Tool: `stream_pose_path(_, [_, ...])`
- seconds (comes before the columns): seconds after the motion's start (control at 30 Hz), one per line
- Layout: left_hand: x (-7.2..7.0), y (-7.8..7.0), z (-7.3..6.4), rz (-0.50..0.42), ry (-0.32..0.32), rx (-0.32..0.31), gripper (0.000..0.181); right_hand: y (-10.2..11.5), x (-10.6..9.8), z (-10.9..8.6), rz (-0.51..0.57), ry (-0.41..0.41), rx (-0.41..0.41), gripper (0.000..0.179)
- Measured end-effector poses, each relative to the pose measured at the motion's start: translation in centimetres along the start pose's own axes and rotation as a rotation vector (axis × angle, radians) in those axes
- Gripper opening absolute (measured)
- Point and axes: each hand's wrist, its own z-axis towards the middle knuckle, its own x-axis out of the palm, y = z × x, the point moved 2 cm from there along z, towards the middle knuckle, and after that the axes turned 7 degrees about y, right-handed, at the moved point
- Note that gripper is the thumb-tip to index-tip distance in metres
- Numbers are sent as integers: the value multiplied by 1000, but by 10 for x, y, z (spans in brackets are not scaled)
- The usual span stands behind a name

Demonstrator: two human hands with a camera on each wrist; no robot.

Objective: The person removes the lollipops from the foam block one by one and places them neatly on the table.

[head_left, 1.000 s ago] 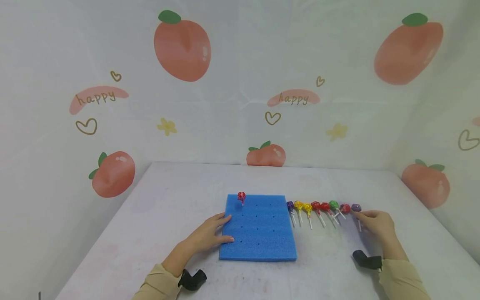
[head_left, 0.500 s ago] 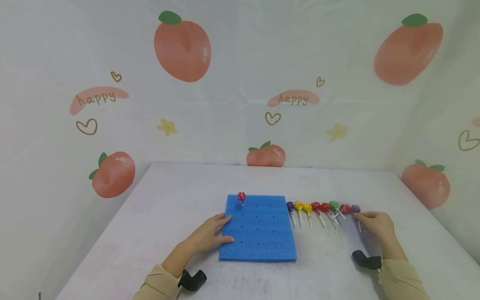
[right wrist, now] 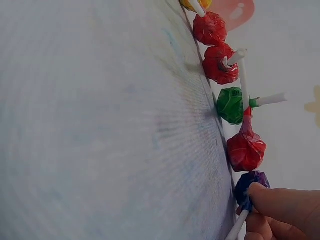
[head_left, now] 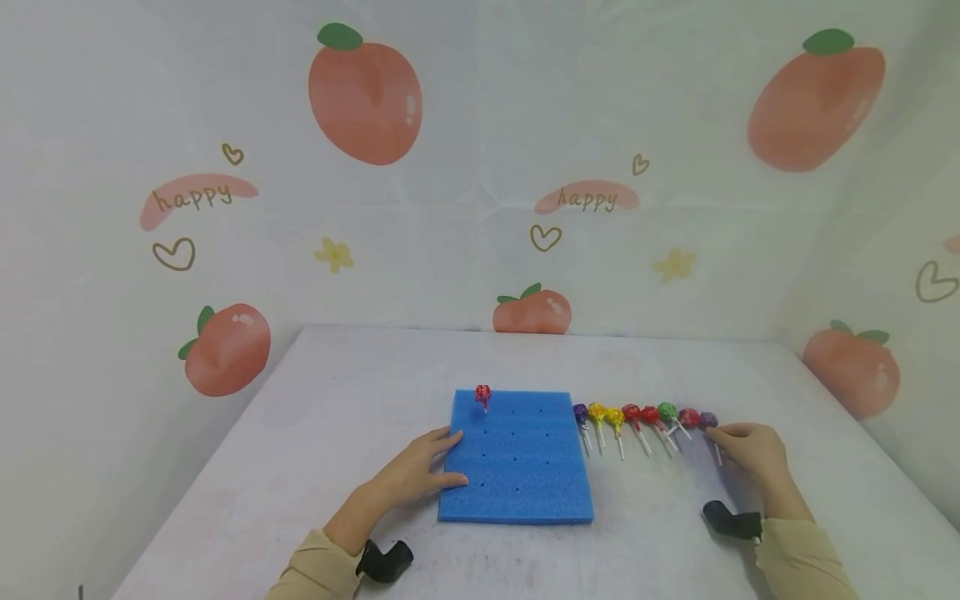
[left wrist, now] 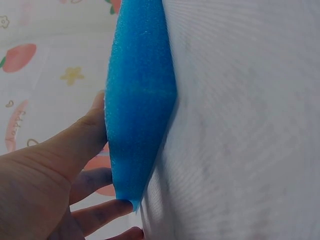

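A blue foam board (head_left: 517,475) with small holes lies on the table, a red lollipop (head_left: 483,395) standing upright near its far left corner. My left hand (head_left: 408,471) rests at the board's left edge, thumb and fingers spread; in the left wrist view its fingertips touch the blue side. At the right end of a row of lollipops, my right hand (head_left: 753,450) pinches a purple lollipop (right wrist: 246,187) between thumb and finger, just below its wrapped head. Its white stick (right wrist: 237,225) points toward the person. Right beside it lies another red lollipop (right wrist: 246,151).
Leftward from there the row runs through a green lollipop (head_left: 667,410), red ones (head_left: 632,412), yellow ones (head_left: 615,415) and a purple one (head_left: 580,412) close to the board's right edge. A white cloth with printed fruit hangs behind the table (head_left: 360,358).
The right hand and the purple lollipop have shifted slightly left, closer to the red lollipop beside it. The left hand and the board stay in place.
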Motion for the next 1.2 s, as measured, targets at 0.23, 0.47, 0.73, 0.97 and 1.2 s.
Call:
stream_pose_path(0.23, [0, 1, 0, 3, -3, 2, 74, -1, 0, 3, -15, 0, -1, 49])
stream_pose_path(0.47, [1, 0, 1, 9, -12, -8, 73, -3, 0, 4, -19, 4, -11, 52])
stream_pose_path(0.73, [1, -1, 1, 12, -17, -7, 73, -2, -1, 2, -1, 16, -5, 54])
stream_pose_path(0.97, [3, 4, 4, 11, -19, -21, 72, -2, -1, -1, 33, 38, 9, 58])
stream_pose_path(1.2, [3, 6, 5, 1, -12, -18, 73, 7, -2, -5, 40, 7, -14, 58])
